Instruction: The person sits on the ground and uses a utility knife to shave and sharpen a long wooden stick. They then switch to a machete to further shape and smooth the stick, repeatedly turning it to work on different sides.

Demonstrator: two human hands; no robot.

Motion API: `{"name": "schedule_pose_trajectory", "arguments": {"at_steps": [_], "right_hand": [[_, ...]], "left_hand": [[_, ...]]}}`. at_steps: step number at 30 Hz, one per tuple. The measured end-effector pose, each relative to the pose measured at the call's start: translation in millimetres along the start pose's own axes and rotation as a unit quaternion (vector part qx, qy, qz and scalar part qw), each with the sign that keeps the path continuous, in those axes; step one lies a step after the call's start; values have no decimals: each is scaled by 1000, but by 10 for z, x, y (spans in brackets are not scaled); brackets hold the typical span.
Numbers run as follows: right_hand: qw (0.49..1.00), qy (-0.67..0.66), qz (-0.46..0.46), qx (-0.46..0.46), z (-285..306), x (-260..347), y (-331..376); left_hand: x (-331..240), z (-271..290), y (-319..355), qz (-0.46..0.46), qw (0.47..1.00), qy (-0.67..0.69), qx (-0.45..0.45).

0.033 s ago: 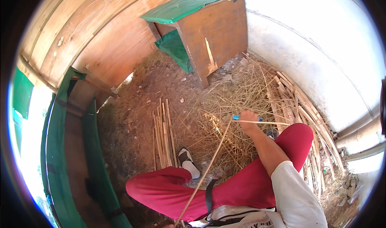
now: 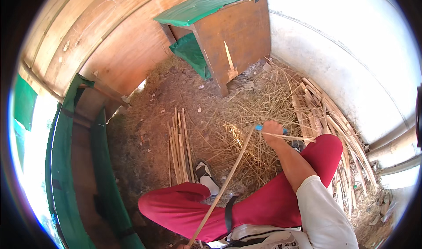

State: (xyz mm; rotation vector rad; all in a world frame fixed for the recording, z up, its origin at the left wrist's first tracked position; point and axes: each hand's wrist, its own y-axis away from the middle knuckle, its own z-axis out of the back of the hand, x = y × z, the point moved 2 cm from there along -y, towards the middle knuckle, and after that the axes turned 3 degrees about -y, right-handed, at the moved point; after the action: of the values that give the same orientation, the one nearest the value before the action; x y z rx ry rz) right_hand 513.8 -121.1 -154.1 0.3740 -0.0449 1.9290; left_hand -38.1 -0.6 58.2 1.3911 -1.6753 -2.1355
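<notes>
My right hand (image 2: 273, 128) is closed round a blue-handled tool (image 2: 259, 128), in front of my raised right knee. What the tool's working end looks like is hard to make out. From it a long pale bamboo strip (image 2: 224, 186) slants down toward the lower edge of the head view. There a small part of my left hand (image 2: 183, 247) shows at the strip's near end, closed on it; the rest is cut off. A thinner sliver (image 2: 295, 138) runs from beside my right hand across to my right knee.
Several bamboo strips (image 2: 179, 148) lie beside my left foot. Thin shavings (image 2: 246, 156) cover the ground between my feet, and longer split pieces (image 2: 343, 126) lie along the right wall. A wooden cabinet (image 2: 241, 38) with a green top stands ahead, a green-covered bench (image 2: 66, 170) at left.
The near end of the long strip has shifted slightly left, and its broader face shows more. The thin sliver's far end has dipped a little. My right hand has stayed in place.
</notes>
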Motion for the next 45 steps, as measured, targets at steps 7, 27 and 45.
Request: {"name": "schedule_pose_trajectory", "arguments": {"at_steps": [7, 27, 45], "right_hand": [[994, -9, -14, 106, 65, 123, 31], [630, -765, -71, 113, 1057, 873, 649], [637, -769, -45, 31, 1343, 692, 638]], "left_hand": [[-50, 100, 197, 1, 1000, 3, -15], [-345, -241, -109, 21, 995, -96, 32], [211, -13, -558, -226, 972, -20, 60]]}}
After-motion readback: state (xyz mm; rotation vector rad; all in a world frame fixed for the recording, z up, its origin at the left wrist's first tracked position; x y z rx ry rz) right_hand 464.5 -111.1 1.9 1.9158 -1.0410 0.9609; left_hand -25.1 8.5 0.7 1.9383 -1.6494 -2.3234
